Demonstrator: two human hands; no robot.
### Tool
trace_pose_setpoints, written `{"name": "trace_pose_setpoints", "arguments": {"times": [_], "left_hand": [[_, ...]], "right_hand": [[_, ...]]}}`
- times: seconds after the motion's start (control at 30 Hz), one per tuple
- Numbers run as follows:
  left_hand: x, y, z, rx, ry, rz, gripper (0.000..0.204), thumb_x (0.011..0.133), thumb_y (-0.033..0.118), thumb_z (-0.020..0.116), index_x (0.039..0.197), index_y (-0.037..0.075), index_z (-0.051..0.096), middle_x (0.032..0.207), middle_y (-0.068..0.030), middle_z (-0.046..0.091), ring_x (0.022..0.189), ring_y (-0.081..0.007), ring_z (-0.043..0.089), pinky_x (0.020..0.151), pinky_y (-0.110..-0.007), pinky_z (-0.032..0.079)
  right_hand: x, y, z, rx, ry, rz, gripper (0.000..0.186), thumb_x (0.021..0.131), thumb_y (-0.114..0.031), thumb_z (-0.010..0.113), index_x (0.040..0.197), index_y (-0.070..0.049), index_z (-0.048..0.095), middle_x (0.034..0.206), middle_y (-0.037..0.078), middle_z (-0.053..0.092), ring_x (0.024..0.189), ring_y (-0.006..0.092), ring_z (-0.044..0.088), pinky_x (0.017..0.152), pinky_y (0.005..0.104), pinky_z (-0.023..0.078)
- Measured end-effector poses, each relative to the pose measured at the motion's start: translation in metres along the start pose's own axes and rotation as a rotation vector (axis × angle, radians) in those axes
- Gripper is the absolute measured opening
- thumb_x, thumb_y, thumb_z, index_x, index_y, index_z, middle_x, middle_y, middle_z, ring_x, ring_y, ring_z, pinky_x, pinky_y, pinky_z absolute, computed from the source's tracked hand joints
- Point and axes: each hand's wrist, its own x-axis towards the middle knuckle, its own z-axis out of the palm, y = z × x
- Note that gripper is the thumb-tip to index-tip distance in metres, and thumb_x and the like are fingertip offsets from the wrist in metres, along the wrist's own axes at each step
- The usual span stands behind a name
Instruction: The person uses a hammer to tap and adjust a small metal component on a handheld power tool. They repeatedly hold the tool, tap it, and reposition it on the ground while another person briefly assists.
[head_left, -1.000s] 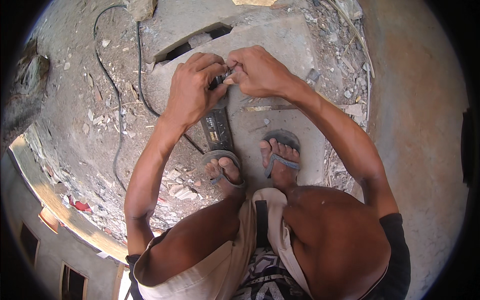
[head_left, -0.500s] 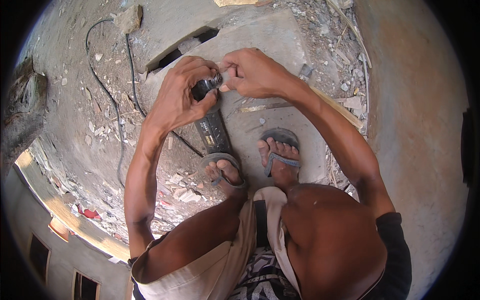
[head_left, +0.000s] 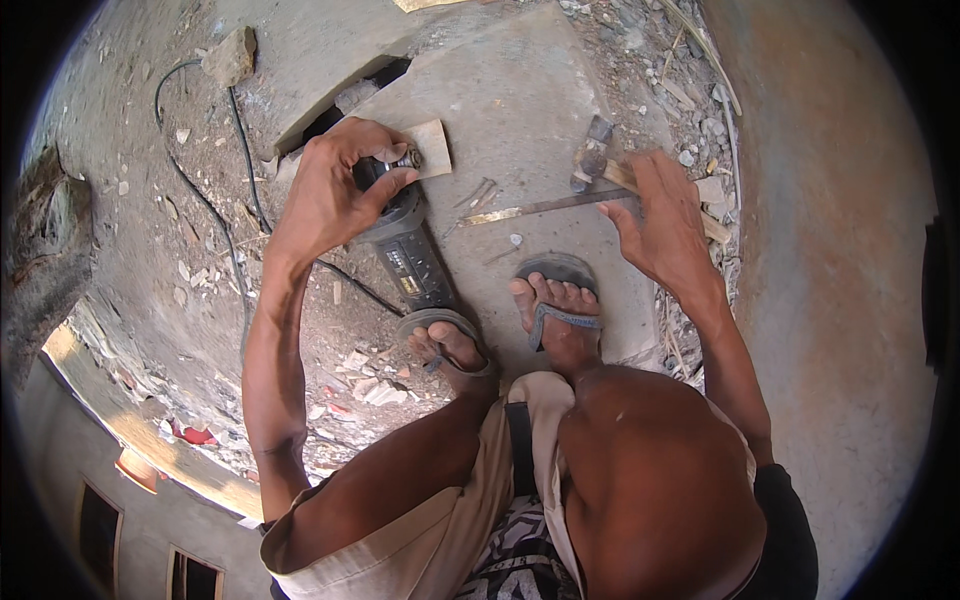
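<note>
My left hand [head_left: 335,185] is closed around the head of a black angle grinder [head_left: 418,262], its threaded spindle showing between thumb and fingers. The grinder's body slants down to my left sandal. Beside the spindle lies a small tan square piece [head_left: 436,148], partly behind the grinder's head. My right hand [head_left: 662,225] is open, thumb apart from the fingers, over the wooden handle of a hammer [head_left: 592,155]; I cannot tell whether it touches the handle. A narrow metal strip [head_left: 545,207] runs toward my right thumb. Several nails [head_left: 478,193] lie between the hands.
A black cord [head_left: 190,185] loops over the rubble-strewn ground at left, near a stone [head_left: 230,57]. A dark gap [head_left: 350,100] lies along the far edge of the concrete slab [head_left: 500,70]. My sandalled feet rest on the near part. A plastered surface [head_left: 830,250] rises at right.
My right hand has left the grinder's spindle and moved right to the hammer, its pinch now opened. My left hand still grips the grinder, shifted slightly left in view.
</note>
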Motion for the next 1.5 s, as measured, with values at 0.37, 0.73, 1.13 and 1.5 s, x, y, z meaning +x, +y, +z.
{"name": "trace_pose_setpoints", "arguments": {"times": [0.37, 0.73, 1.13, 1.5], "left_hand": [[0.018, 0.012, -0.004, 0.008, -0.037, -0.096, 0.050, 0.073, 0.002, 0.090, 0.102, 0.006, 0.050, 0.096, -0.0126, 0.075, 0.097, -0.0220, 0.070, 0.078, -0.042, 0.053], [0.013, 0.002, 0.003, -0.109, 0.004, -0.069, 0.067, 0.073, -0.006, 0.086, 0.120, 0.008, 0.040, 0.093, -0.0116, 0.068, 0.083, -0.0202, 0.065, 0.066, -0.035, 0.049], [0.013, 0.014, -0.003, -0.128, -0.059, -0.212, 0.072, 0.075, -0.011, 0.083, 0.131, 0.008, 0.042, 0.098, -0.0062, 0.061, 0.098, -0.0170, 0.063, 0.086, -0.035, 0.056], [0.010, 0.003, -0.002, -0.130, -0.035, -0.105, 0.068, 0.075, -0.011, 0.082, 0.129, 0.006, 0.044, 0.099, -0.0091, 0.062, 0.100, -0.0188, 0.064, 0.081, -0.036, 0.057]], "right_hand": [[0.002, 0.006, 0.022, -0.084, 0.077, -0.027, 0.040, 0.090, -0.010, 0.071, 0.127, -0.003, 0.057, 0.118, 0.015, 0.054, 0.111, 0.0338, 0.052, 0.090, 0.0469, 0.040], [0.032, -0.018, 0.009, 0.495, 0.099, -0.099, 0.015, 0.101, -0.013, 0.062, 0.110, 0.000, 0.064, 0.086, 0.013, 0.060, 0.069, 0.0245, 0.058, 0.062, 0.0366, 0.044], [0.105, -0.070, 0.028, 0.930, -0.382, -0.021, 0.031, 0.105, -0.024, 0.057, 0.088, 0.002, 0.062, 0.064, -0.002, 0.043, 0.061, 0.0062, 0.040, 0.055, 0.0302, 0.035], [0.109, -0.069, 0.046, 0.899, -0.243, -0.022, 0.027, 0.108, -0.029, 0.058, 0.095, -0.006, 0.064, 0.069, -0.007, 0.045, 0.060, 0.0005, 0.039, 0.050, 0.0215, 0.033]]}}
